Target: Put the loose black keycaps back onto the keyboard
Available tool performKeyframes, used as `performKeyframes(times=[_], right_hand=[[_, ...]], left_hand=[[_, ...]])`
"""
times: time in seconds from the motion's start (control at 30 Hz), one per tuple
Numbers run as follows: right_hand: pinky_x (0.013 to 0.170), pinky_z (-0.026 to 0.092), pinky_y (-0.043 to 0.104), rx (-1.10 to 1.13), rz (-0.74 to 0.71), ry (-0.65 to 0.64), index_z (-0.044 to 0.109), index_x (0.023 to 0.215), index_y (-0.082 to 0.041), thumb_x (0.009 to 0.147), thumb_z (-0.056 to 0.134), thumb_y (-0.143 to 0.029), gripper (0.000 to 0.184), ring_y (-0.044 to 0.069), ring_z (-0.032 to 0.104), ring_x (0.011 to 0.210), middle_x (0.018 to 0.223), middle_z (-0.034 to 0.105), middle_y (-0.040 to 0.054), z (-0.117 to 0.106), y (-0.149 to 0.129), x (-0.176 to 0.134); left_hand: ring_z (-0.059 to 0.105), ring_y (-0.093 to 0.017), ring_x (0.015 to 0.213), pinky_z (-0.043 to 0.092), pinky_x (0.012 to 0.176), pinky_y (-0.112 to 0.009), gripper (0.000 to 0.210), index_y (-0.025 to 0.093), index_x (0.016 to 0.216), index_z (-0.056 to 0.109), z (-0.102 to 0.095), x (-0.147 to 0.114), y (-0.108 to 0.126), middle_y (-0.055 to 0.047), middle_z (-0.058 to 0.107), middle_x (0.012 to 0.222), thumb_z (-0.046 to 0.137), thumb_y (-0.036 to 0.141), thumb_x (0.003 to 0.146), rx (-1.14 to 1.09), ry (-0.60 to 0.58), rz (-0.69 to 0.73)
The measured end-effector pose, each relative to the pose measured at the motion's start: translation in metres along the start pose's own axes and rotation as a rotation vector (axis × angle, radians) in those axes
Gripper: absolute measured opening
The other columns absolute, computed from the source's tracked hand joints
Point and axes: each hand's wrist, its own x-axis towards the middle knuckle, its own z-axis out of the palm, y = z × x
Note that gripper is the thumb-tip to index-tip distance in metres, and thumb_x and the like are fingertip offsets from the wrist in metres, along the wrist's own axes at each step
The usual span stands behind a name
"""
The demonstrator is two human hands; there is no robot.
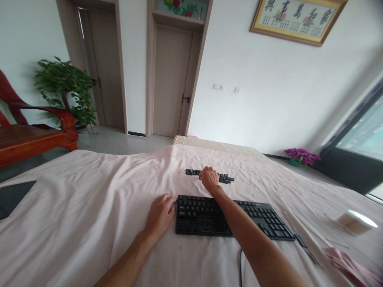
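Observation:
A black keyboard (203, 215) lies on the pink cloth in front of me; its lower left rows show bare key sockets, while other keys have their caps. My left hand (162, 213) rests flat at the keyboard's left edge, fingers loosely stretched, the fingertips by its upper left corner. Reaching across the keyboard, my right hand (209, 178) is over a row of loose black keycaps (225, 177) beyond it. Its fingers are curled and pinched downward; the tips are hidden, so any keycap between them cannot be seen.
A thin tool with a dark handle (301, 241) lies at the keyboard's right end. Farther right are a round tub (356, 222), thin sticks and a pink cloth (348, 261). The keyboard cable (241, 267) runs toward me. A dark flat object (14, 197) lies far left.

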Motion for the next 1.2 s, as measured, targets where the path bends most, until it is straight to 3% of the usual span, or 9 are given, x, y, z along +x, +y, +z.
performKeyframes(times=[0.3, 0.57, 0.8, 1.07, 1.2], right_hand=[[0.089, 0.028, 0.031, 0.066, -0.067, -0.048, 0.068, 0.092, -0.02, 0.089, 0.045, -0.02, 0.023, 0.021, 0.047, 0.105, 0.1, 0.066, 0.0085, -0.007, -0.013, -0.005], [0.066, 0.036, 0.022, 0.199, -0.031, -0.174, 0.072, 0.093, -0.031, 0.08, 0.06, -0.033, 0.017, 0.016, 0.061, 0.088, 0.091, 0.07, -0.0015, -0.006, -0.023, -0.021], [0.072, 0.04, 0.022, 0.236, -0.004, -0.211, 0.073, 0.096, -0.031, 0.077, 0.063, -0.031, 0.021, 0.018, 0.062, 0.095, 0.097, 0.071, -0.0006, -0.005, -0.022, -0.026], [0.073, 0.041, 0.023, 0.268, -0.002, -0.188, 0.073, 0.094, -0.028, 0.079, 0.061, -0.028, 0.02, 0.02, 0.062, 0.093, 0.097, 0.071, 0.0012, -0.016, -0.025, -0.032], [0.077, 0.041, 0.022, 0.391, -0.054, -0.071, 0.071, 0.1, -0.027, 0.083, 0.056, -0.031, 0.023, 0.017, 0.061, 0.092, 0.102, 0.069, 0.0002, -0.033, -0.022, -0.057]], left_hand=[[0.052, -0.019, 0.115, 0.034, 0.105, -0.034, 0.035, 0.023, 0.112, 0.064, -0.002, 0.0, 0.001, -0.005, 0.06, 0.122, 0.051, 0.015, 0.081, 0.025, -0.015, 0.006], [0.052, -0.019, 0.115, 0.034, 0.104, -0.034, 0.035, 0.024, 0.112, 0.064, -0.005, 0.001, 0.003, -0.005, 0.06, 0.121, 0.052, 0.016, 0.081, 0.039, -0.032, -0.009], [0.052, -0.018, 0.114, 0.034, 0.104, -0.034, 0.035, 0.024, 0.113, 0.064, 0.0, 0.0, 0.0, -0.005, 0.06, 0.121, 0.052, 0.016, 0.081, 0.04, -0.019, -0.006], [0.052, -0.019, 0.114, 0.034, 0.104, -0.034, 0.035, 0.023, 0.112, 0.064, -0.003, 0.0, 0.002, -0.006, 0.06, 0.121, 0.052, 0.015, 0.08, 0.029, -0.016, 0.003], [0.052, -0.018, 0.114, 0.033, 0.104, -0.034, 0.034, 0.023, 0.113, 0.063, -0.002, 0.0, 0.001, -0.006, 0.061, 0.12, 0.052, 0.017, 0.082, 0.027, -0.024, 0.005]])
